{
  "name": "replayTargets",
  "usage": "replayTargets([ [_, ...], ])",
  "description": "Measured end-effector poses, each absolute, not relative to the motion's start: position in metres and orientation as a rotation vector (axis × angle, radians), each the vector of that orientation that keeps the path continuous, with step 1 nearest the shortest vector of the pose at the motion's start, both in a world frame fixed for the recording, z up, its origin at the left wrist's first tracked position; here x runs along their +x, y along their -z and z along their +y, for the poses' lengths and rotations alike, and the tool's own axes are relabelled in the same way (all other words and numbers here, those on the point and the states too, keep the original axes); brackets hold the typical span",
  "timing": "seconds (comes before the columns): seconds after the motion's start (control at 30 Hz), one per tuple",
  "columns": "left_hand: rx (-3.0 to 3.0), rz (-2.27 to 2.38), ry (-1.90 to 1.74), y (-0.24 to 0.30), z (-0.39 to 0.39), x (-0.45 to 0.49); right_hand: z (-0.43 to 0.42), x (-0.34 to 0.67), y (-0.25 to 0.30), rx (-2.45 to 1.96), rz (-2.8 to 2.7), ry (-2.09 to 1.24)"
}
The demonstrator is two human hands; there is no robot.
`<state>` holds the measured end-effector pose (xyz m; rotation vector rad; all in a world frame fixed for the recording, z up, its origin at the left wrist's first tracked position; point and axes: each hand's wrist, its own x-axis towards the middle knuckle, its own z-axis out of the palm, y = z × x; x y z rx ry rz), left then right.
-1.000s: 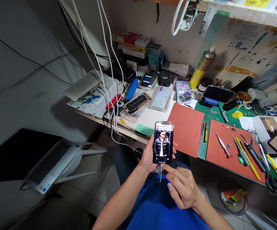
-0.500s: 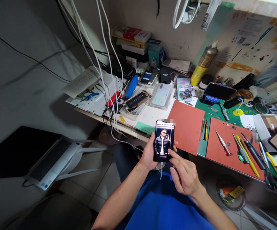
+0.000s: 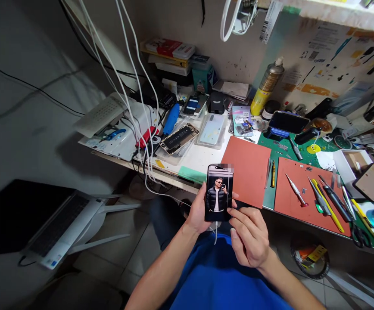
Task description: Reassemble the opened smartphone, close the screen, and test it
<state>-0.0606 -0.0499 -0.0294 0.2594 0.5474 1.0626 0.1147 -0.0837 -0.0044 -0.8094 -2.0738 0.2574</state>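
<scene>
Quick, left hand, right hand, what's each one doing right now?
Left hand: closed around the phone, holding it up.
Right hand: holds nothing, fingers loosely curled, a fingertip touching the phone's lower right corner.

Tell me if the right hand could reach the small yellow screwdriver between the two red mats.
Probably yes. The right hand holds nothing, only touching the phone gripped by the left hand, and the yellow screwdriver lies uncovered on the green mat beside the red mat.
</scene>
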Motion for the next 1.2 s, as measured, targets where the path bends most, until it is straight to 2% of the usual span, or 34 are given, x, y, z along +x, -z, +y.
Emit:
replayTargets([
  [1.2, 0.241, 0.545, -1.084, 0.027, -0.055, -0.050, -0.078, 0.115, 0.008, -0.837, -2.030, -0.225],
])
